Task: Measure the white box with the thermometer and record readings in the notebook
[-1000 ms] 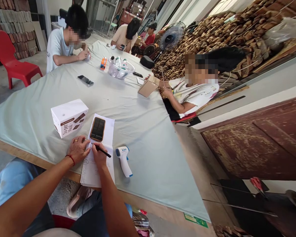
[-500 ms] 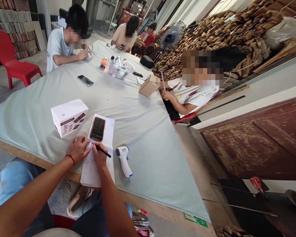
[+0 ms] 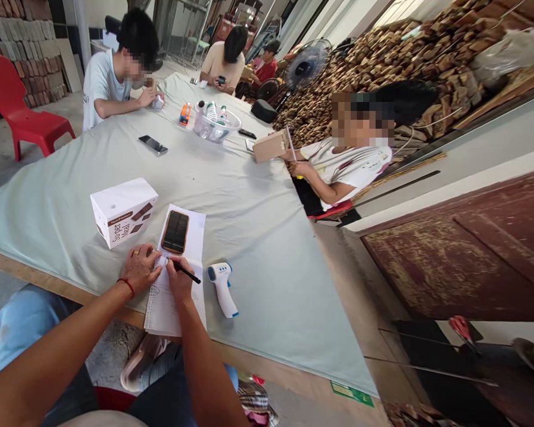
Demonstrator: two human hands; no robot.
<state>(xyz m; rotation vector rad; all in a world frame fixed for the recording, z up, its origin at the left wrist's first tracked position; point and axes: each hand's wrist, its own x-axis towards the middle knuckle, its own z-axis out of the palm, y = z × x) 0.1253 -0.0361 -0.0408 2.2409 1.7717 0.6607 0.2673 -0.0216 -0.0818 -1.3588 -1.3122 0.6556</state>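
An open notebook [image 3: 196, 237] lies near the table's front edge, with handwriting on its lower page. My right hand [image 3: 180, 283] is closed around a black pen [image 3: 187, 272], its tip down at the paper beside the fold. My left hand [image 3: 140, 268], a red cord on its wrist, rests flat with fingers stretched at the notebook's left edge. On the upper page sits a black panel-faced power bank [image 3: 175, 232] with an orange rim. A white box [image 3: 123, 210] stands beyond my left hand. To the right of the notebook lies a white and blue infrared thermometer [image 3: 223, 290].
Farther along the cloth-covered table [image 3: 267, 255] are a phone [image 3: 152, 145], a clear basket [image 3: 204, 131] of bottles and an orange item [image 3: 185, 114]. At the right, a person handles a cardboard box [image 3: 269, 147]. Others sit at the far side; a red chair [image 3: 24, 112] stands left.
The person at the right has turned and tilted the cardboard box. My hands, the pen and the notebook show almost no movement; the view has shifted slightly.
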